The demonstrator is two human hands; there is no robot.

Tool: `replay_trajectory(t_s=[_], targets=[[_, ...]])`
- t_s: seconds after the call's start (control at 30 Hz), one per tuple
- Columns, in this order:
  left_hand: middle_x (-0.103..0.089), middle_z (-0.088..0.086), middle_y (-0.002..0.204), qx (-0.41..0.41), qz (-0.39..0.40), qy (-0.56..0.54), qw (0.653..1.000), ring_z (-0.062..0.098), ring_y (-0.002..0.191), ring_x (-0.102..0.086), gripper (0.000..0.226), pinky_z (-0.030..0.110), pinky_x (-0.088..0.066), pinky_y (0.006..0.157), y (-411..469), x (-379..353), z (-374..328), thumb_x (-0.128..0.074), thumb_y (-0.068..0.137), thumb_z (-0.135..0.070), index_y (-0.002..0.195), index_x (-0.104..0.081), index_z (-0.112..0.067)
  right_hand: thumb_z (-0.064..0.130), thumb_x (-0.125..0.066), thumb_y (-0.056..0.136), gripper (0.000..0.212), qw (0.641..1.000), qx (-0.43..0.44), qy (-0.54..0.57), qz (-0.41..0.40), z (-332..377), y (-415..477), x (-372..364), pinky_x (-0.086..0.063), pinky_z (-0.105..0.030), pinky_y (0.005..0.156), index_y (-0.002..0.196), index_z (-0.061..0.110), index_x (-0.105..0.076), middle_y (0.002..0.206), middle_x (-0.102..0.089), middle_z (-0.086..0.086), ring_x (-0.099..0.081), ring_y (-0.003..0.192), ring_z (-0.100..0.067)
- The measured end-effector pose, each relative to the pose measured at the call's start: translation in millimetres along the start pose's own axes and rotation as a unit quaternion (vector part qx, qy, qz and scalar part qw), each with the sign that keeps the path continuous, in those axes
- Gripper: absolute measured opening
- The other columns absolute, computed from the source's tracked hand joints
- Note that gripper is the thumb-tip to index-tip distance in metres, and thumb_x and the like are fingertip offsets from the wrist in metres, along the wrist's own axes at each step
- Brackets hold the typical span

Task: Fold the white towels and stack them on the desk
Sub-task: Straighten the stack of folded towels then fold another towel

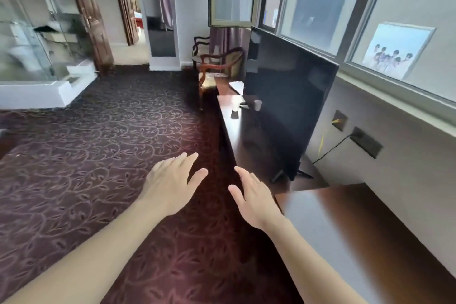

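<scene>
The fingers (pixel 190 159) of the left hand (pixel 170 184) are stretched forward and lightly fanned, thumb out to the side, palm down, gripping nothing. The fingers (pixel 243 174) of the right hand (pixel 255 198) are likewise extended and loosely apart, thumb spread toward the left hand, also bare of any load. Both hands hover close together, a narrow gap between the thumbs, over the dark patterned carpet (pixel 98 155), with both bare forearms reaching in from the lower edge.

Just to the right of the right hand begins the glossy brown worktop (pixel 345 224), which runs along the wall under the windows (pixel 370 7). Farther along it a black television (pixel 286 106) stands on its feet, and beyond that sit a small white cup (pixel 257 105) and a small dark object (pixel 234 114), too blurred to name. A flat white thing (pixel 237 86) lies at the far end of the worktop, well apart from both hands; whether it is a towel cannot be told. No towel is clearly visible near the hands. A wooden armchair (pixel 219 66) stands past the end of the worktop, and a glass shower enclosure (pixel 27 44) is at far left
</scene>
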State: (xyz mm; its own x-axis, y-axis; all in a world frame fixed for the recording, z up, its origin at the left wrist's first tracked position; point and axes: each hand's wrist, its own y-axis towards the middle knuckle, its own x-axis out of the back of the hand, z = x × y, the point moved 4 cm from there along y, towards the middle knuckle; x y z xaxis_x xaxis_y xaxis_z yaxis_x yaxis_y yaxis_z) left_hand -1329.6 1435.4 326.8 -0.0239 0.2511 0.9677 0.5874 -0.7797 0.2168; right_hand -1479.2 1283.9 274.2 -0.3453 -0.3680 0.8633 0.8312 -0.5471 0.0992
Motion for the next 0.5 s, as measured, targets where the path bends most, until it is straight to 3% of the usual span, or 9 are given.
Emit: replay_trajectory(t_s=[0.13, 0.23, 0.33, 0.5], targets=[[-0.041, 0.002, 0.155, 0.035, -0.005, 0.01, 0.999, 0.021, 0.141, -0.039, 0.091, 0.04, -0.027, 0.116, 81, -1, 58, 0.003, 0.083, -0.075, 0.151, -0.035, -0.027, 0.053, -0.028, 0.103, 0.06, 0.999, 0.018, -0.042, 0.018, 22, 114, -15, -0.024, -0.046, 0.116, 0.154, 0.022, -0.026, 0.159, -0.034, 0.003, -0.025, 0.148, -0.03], [-0.04, 0.002, 0.156, 0.071, 0.013, 0.008, 0.997, 0.021, 0.141, -0.038, 0.11, 0.039, -0.027, 0.116, 127, -26, 111, 0.02, 0.073, -0.082, 0.151, -0.035, -0.027, 0.066, -0.008, 0.09, 0.08, 0.998, 0.035, -0.056, 0.008, 41, 189, -29, -0.028, -0.045, 0.114, 0.152, 0.021, -0.03, 0.156, -0.038, 0.003, -0.031, 0.144, -0.029], [-0.036, 0.002, 0.158, 0.085, 0.041, 0.005, 0.996, 0.02, 0.143, -0.036, 0.107, 0.039, -0.025, 0.117, 191, -61, 164, 0.019, 0.072, -0.078, 0.151, -0.032, -0.026, 0.071, 0.001, 0.087, 0.087, 0.994, 0.044, -0.096, 0.0, 47, 277, -53, -0.032, -0.046, 0.113, 0.152, 0.023, -0.031, 0.156, -0.038, 0.002, -0.036, 0.142, -0.028], [-0.036, 0.003, 0.158, 0.069, 0.075, -0.025, 0.994, 0.023, 0.142, -0.037, 0.097, 0.04, -0.024, 0.117, 326, -111, 236, 0.006, 0.078, -0.074, 0.152, -0.033, -0.024, 0.054, -0.029, 0.101, 0.061, 0.995, -0.016, -0.102, -0.004, 35, 413, -80, -0.028, -0.043, 0.117, 0.154, 0.022, -0.029, 0.158, -0.035, 0.0, -0.029, 0.146, -0.025]])
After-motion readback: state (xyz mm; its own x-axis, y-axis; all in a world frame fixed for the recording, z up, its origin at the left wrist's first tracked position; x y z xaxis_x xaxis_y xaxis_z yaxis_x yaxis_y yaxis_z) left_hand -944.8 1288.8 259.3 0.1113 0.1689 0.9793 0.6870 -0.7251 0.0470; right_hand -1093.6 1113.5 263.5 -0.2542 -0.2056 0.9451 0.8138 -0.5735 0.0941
